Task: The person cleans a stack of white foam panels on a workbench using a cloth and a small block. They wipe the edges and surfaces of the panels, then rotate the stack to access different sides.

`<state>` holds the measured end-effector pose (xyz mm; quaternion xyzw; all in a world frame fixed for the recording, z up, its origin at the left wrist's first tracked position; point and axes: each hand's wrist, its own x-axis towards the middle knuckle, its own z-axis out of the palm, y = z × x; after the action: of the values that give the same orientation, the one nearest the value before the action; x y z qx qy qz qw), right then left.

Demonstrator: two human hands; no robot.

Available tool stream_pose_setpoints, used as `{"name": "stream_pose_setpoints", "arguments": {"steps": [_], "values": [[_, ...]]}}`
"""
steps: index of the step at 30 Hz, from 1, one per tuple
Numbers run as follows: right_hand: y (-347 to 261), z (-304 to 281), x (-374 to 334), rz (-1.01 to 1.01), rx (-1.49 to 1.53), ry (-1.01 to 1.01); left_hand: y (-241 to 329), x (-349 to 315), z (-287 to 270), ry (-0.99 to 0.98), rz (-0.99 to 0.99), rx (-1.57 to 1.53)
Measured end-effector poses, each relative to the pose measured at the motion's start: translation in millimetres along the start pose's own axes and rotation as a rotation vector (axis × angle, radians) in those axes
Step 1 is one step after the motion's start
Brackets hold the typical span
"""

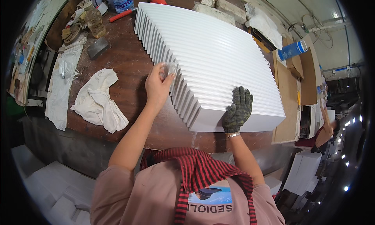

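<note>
The left hand (158, 84), bare, curls its fingers around a small blurred thing (168, 69) at the stack's (218, 57) 9 o'clock side; I can't tell what. The gloved right hand (238, 109) lies unclenched, flat over the near edge at 5 o'clock. The white stack sits on the table (127, 57), 12 o'clock from the person (156, 190). It looks stiff, smooth, probably heavy whole, its ridges easily chipped; I'd grip low with 2 hands, at opposite ends. A rag (97, 98) lies at 10 o'clock.
</note>
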<state>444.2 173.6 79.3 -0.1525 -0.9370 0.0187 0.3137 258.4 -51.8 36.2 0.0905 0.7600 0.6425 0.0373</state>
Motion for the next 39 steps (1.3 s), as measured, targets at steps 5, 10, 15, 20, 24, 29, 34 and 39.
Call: {"name": "stream_pose_setpoints", "arguments": {"steps": [5,10,15,20,24,29,34,39], "values": [[0,-1,2,0.033,0.033,-0.037,10,-17,-2,-0.076,0.09,0.361],[0,-2,0,0.04,0.023,-0.045,10,-22,-22,-0.1,0.099,0.466],[1,-1,2,0.032,0.031,-0.045,12,8,-2,0.067,0.433,0.365],[-1,-2,5,0.009,-0.018,0.004,19,-6,-20,-0.219,0.05,0.641],[-1,-3,3,0.011,-0.001,-0.001,9,16,-11,0.023,0.155,0.203],[3,-1,2,0.031,0.035,-0.053,-12,-3,8,-0.001,-0.065,0.26],[6,0,0,0.042,0.016,-0.072,-7,-4,-17,-0.012,-0.289,0.234],[8,-1,0,0.02,0.038,-0.049,6,50,19,0.137,-0.149,0.048]]}}
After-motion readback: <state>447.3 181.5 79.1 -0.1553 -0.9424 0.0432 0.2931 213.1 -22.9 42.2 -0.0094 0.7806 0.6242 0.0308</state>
